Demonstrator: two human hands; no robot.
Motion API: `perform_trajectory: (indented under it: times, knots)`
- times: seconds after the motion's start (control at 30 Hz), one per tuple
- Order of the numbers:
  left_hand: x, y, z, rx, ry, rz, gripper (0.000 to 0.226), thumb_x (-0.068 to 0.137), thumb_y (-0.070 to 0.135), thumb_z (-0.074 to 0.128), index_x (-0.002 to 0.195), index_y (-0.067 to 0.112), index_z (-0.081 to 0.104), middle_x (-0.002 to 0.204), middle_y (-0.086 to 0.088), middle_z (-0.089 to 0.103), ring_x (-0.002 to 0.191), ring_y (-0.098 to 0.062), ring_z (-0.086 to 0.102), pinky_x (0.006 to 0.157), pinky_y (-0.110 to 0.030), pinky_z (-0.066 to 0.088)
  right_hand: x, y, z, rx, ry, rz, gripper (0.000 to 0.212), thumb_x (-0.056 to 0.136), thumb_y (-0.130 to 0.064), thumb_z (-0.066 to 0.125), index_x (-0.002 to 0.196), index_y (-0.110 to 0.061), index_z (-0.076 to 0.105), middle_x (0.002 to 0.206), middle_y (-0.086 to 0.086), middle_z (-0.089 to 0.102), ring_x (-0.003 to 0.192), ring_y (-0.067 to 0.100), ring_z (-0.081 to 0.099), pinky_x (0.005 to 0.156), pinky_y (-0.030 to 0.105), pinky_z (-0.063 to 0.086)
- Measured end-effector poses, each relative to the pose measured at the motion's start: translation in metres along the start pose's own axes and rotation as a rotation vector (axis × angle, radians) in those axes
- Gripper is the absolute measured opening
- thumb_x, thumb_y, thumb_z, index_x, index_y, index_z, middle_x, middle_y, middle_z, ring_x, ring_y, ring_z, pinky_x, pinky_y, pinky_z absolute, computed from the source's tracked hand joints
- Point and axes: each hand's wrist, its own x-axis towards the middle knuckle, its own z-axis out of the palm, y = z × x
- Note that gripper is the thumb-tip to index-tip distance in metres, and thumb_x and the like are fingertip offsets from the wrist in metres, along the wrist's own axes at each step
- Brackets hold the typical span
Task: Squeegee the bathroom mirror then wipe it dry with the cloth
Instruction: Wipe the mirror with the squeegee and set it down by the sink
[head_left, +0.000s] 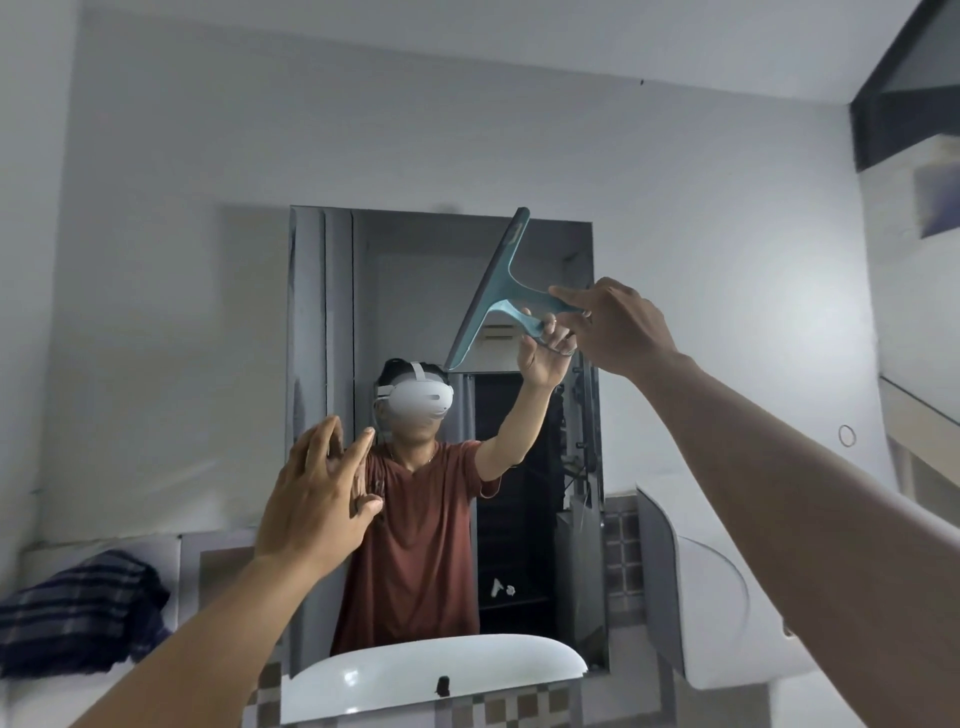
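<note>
Right hand grips the handle of the teal, T-shaped squeegee, blade tilted; left hand fingers spread

Centre frame: rectangular mirror on a pale wall, reflecting a person in a rust-red shirt and white headset. Right of centre: right hand raised, pinching the handle end of a teal squeegee, blade tilted from the mirror's top edge down toward mid-glass. Unclear whether touching the glass. Left of centre: left hand lifted, fingers spread and loose, holding nothing. Lower left: dark plaid cloth heaped on a ledge. Bottom centre: white basin.
</note>
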Motion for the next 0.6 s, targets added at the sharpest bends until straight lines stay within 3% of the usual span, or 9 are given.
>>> perform_trajectory:
  times: [0.17,0.33,0.6]
  knots:
    - [0.001,-0.001,0.001,-0.001,-0.004,0.006,0.093,0.067,0.039,0.089,0.148,0.020,0.047,0.150,-0.021,0.038,0.139,-0.040,0.034,0.103,-0.055,0.049,-0.008,0.006,0.002,0.015,0.003,0.045,0.041,0.104,-0.032,0.047,0.145,-0.037,0.053,0.105,-0.003,0.049,0.104,0.026,0.059,0.076,0.031,0.036]
    - [0.001,-0.001,0.001,-0.003,-0.011,0.006,0.094,0.066,0.039,0.089,0.148,0.020,0.046,0.150,-0.020,0.038,0.139,-0.040,0.034,0.103,-0.055,0.049,-0.016,0.012,0.005,0.025,0.024,0.080,0.041,0.105,-0.032,0.046,0.145,-0.038,0.053,0.116,0.004,0.058,0.106,0.027,0.060,0.076,0.031,0.037]
    - [0.000,-0.001,0.001,-0.008,-0.013,0.007,0.094,0.066,0.037,0.090,0.147,0.020,0.047,0.150,-0.021,0.037,0.139,-0.041,0.034,0.101,-0.057,0.050,-0.017,0.020,0.001,0.019,0.012,0.109,0.041,0.104,-0.032,0.046,0.144,-0.038,0.053,0.118,0.005,0.059,0.105,0.029,0.060,0.077,0.032,0.038]
